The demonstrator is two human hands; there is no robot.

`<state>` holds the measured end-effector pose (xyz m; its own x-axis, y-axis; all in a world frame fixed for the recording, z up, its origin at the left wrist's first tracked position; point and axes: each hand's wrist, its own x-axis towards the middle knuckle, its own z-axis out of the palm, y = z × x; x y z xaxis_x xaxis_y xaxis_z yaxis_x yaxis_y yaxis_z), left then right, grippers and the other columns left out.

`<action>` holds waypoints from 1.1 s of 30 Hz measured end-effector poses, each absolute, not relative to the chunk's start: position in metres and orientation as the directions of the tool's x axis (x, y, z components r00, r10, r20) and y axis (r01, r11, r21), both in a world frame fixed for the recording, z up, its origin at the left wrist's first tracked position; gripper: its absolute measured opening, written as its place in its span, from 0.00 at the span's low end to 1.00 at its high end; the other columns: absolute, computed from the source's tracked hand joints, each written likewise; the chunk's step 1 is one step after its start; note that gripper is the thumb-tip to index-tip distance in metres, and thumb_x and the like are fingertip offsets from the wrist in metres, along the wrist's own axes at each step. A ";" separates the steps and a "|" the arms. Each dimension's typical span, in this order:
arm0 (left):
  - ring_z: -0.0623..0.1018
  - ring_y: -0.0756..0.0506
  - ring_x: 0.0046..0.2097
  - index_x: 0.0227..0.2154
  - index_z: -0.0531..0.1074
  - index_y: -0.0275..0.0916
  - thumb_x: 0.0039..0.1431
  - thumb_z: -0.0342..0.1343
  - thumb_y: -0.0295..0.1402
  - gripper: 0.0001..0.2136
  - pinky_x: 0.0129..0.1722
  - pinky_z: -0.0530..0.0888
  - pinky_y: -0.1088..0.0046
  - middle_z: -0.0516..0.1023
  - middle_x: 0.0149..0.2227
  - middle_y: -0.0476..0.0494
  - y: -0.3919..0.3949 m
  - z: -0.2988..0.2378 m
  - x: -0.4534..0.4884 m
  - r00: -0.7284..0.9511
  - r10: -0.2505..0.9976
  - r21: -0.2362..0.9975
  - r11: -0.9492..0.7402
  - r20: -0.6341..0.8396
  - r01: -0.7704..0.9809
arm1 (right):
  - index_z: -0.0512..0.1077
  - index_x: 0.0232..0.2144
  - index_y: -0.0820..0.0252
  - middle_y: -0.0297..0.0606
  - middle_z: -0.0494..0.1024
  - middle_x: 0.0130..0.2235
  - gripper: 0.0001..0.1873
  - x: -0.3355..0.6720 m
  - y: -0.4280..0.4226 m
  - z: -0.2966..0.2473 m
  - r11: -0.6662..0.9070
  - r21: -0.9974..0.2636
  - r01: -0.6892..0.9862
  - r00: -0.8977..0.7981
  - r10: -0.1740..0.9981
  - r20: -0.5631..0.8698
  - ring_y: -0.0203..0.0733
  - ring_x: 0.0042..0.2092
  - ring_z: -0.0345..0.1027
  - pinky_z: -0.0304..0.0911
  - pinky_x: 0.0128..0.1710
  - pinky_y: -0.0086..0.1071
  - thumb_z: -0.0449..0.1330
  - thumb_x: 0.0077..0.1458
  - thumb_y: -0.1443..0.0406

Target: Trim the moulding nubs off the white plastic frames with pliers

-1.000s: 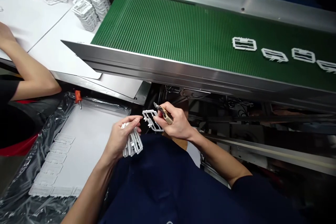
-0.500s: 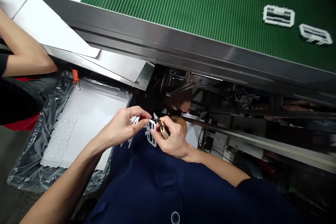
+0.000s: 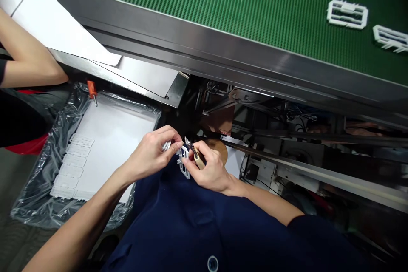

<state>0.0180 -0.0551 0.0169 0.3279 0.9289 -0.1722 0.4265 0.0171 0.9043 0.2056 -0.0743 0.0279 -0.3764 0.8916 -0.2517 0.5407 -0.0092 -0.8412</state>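
Observation:
My left hand (image 3: pixel 153 155) is closed around a small stack of white plastic frames (image 3: pixel 165 146), and its fingertips also pinch one separate white frame (image 3: pixel 184 165) held upright in front of my chest. My right hand (image 3: pixel 212 170) grips a small cutter with a tan handle (image 3: pixel 197 157); its metal tip touches the top of that frame. Both hands meet just below the conveyor's steel edge, above my dark blue shirt.
A green conveyor belt (image 3: pixel 223 4) runs across the top carrying two white frames (image 3: pixel 347 13). At lower left, a plastic-lined box (image 3: pixel 41 204) holds a white sheet with rows of frames (image 3: pixel 72 165). Another person's arm (image 3: pixel 28 68) rests at left by a white table (image 3: pixel 57 29).
The view tilted down and closer. My hands came together; the single frame turned upright, the cutter tip went to it, and the stack in my left hand rose toward it.

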 end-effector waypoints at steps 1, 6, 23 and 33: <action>0.72 0.45 0.33 0.30 0.71 0.37 0.60 0.51 0.36 0.09 0.34 0.66 0.72 0.72 0.33 0.43 -0.056 0.015 0.019 0.327 0.930 0.902 0.013 -0.170 0.431 | 0.63 0.32 0.56 0.32 0.71 0.28 0.08 0.205 -0.075 0.028 -0.013 -0.844 0.537 -0.376 0.892 -0.252 0.36 0.28 0.65 0.61 0.31 0.30 0.58 0.52 0.61; 0.72 0.45 0.35 0.30 0.70 0.37 0.61 0.51 0.38 0.09 0.36 0.66 0.72 0.73 0.32 0.45 -0.060 0.009 0.019 0.297 0.923 0.939 0.150 -0.245 0.309 | 0.63 0.31 0.56 0.31 0.70 0.27 0.09 0.211 -0.071 0.032 -0.033 -0.858 0.512 -0.421 0.861 -0.284 0.35 0.27 0.64 0.60 0.30 0.29 0.59 0.52 0.59; 0.71 0.47 0.32 0.27 0.68 0.37 0.61 0.51 0.35 0.10 0.33 0.65 0.73 0.72 0.31 0.46 -0.060 0.019 0.023 0.399 0.897 0.955 0.072 -0.188 0.288 | 0.70 0.37 0.58 0.39 0.74 0.34 0.10 0.249 0.021 0.066 0.669 -0.416 0.616 -0.770 0.398 -0.499 0.41 0.32 0.65 0.49 0.29 0.31 0.56 0.51 0.63; 0.70 0.48 0.32 0.29 0.69 0.37 0.61 0.51 0.34 0.08 0.32 0.65 0.72 0.72 0.33 0.46 -0.057 0.020 0.022 0.431 0.879 0.945 0.065 -0.206 0.319 | 0.68 0.37 0.59 0.38 0.71 0.32 0.10 0.242 0.035 0.074 0.789 -0.383 0.481 -0.819 0.249 -0.517 0.40 0.32 0.65 0.49 0.30 0.32 0.51 0.56 0.60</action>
